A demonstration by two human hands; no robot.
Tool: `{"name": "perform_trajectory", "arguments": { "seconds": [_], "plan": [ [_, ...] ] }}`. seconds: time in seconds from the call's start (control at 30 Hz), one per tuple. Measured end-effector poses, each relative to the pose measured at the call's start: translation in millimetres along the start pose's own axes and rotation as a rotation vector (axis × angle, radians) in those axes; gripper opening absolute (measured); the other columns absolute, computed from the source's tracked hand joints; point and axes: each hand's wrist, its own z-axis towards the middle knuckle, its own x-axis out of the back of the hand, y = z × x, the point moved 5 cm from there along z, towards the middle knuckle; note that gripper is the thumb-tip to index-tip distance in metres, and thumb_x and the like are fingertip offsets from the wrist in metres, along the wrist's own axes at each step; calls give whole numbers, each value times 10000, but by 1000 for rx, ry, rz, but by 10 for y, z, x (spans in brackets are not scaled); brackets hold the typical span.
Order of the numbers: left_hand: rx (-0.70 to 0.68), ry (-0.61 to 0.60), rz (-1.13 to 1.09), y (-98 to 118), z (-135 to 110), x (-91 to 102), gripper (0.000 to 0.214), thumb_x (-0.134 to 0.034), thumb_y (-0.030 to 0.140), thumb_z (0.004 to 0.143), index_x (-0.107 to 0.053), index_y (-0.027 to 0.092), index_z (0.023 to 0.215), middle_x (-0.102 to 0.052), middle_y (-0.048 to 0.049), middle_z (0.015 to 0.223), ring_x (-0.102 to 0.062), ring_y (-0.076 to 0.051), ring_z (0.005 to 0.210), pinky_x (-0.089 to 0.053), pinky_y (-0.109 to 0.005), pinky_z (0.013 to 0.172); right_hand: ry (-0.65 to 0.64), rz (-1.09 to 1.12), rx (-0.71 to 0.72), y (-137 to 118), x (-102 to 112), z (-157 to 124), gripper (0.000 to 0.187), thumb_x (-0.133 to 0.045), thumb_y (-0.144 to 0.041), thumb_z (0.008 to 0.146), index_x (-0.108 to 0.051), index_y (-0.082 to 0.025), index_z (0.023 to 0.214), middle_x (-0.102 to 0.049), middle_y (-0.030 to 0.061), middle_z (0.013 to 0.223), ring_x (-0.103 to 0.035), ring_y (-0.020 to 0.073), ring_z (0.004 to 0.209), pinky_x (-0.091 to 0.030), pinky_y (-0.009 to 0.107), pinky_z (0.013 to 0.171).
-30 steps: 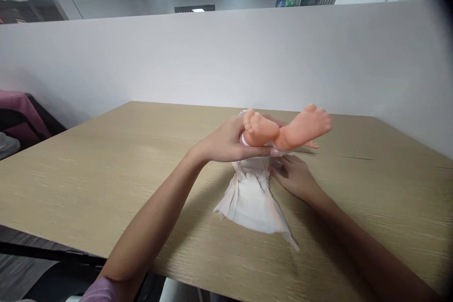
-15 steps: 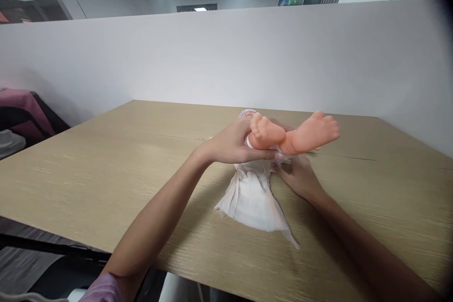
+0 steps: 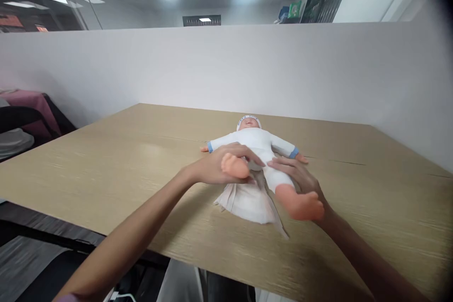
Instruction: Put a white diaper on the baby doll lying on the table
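Observation:
A baby doll (image 3: 255, 138) in a white suit with blue cuffs lies on its back, its bare feet pointing toward me. My left hand (image 3: 219, 163) is closed around the doll's leg on the left, with its fingers over the top and the thumb below. Over the thigh of the other leg curve the fingers of my right hand (image 3: 297, 172); its thumb is hidden. Beneath the doll's bottom a white diaper (image 3: 249, 204) is spread, its wide end lying flat toward me. The diaper's other end is hidden under the body.
The wooden table (image 3: 88, 170) has a thin seam across it. A white partition (image 3: 226, 66) stands along its far side. At the left is a chair with pink and grey cloth (image 3: 30, 108) on it.
The doll's legs, held together and raised by my left hand before, are now lowered and apart. My right hand has moved from beside the diaper up onto one leg.

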Motion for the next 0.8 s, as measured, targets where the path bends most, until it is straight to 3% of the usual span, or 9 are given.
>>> {"name": "perform_trajectory", "arguments": {
  "seconds": [0.13, 0.27, 0.33, 0.5, 0.6, 0.67, 0.73, 0.8],
  "plan": [
    [-99, -109, 132, -232, -431, -22, 308, -734, 312, 905, -717, 256, 1208, -730, -75, 1245, -634, -264, 1190, -456, -452, 1100, -64, -111, 169, -46, -11, -240, 395, -504, -75, 966, -689, -311, 1223, -639, 84, 1326, -603, 269, 1282, -531, 461, 1040],
    [-191, -108, 177, -475, -743, -125, 389, -690, 296, 921, -667, 247, 1306, -702, -106, 1325, -566, -306, 1304, -427, -476, 1143, -80, -201, 265, 1, -120, -410, 399, -523, -23, 939, -704, -266, 1199, -658, 107, 1315, -597, 274, 1299, -540, 462, 1017],
    [-207, -140, 233, -547, -843, -221, 475, -687, 276, 908, -622, 247, 1378, -666, -108, 1396, -509, -333, 1362, -418, -491, 1156, -94, -220, 271, 27, -164, -438, 399, -525, -21, 939, -708, -258, 1203, -661, 114, 1322, -596, 277, 1304, -541, 472, 1019],
    [-200, -254, 393, -588, -970, -392, 745, -578, 3, 803, -505, 239, 1506, -560, -74, 1542, -378, -332, 1461, -373, -497, 1199, -162, -187, 257, 35, -127, -408, 483, -448, 9, 932, -717, -270, 1219, -678, 95, 1325, -612, 251, 1298, -551, 459, 1023],
    [-186, -274, 418, -603, -983, -422, 753, -568, -19, 804, -509, 248, 1506, -551, -56, 1553, -374, -321, 1458, -374, -479, 1196, -255, -136, 169, -49, -27, -317, 535, -382, 17, 922, -727, -279, 1204, -678, 79, 1332, -637, 226, 1261, -564, 430, 1010],
    [-178, -276, 407, -612, -979, -430, 708, -554, -3, 846, -520, 265, 1500, -557, -50, 1547, -373, -315, 1456, -374, -475, 1190, -315, -153, 73, -166, 19, -257, 389, -449, -97, 969, -730, -259, 1185, -671, 99, 1337, -651, 249, 1226, -568, 442, 1000],
    [-168, -272, 369, -591, -970, -428, 643, -538, 29, 893, -534, 274, 1488, -564, -47, 1538, -370, -306, 1456, -369, -465, 1193, -343, -215, -1, -326, 17, -233, 288, -581, -329, 980, -711, -231, 1217, -662, 138, 1346, -639, 311, 1230, -550, 507, 1023],
    [-126, -262, 325, -529, -952, -413, 566, -489, 71, 954, -545, 281, 1477, -582, -45, 1514, -382, -290, 1441, -367, -449, 1194, -340, -299, -23, -497, -45, -258, 505, -661, -536, 917, -679, -191, 1284, -645, 188, 1373, -596, 385, 1283, -500, 589, 1073]
  ]
}}
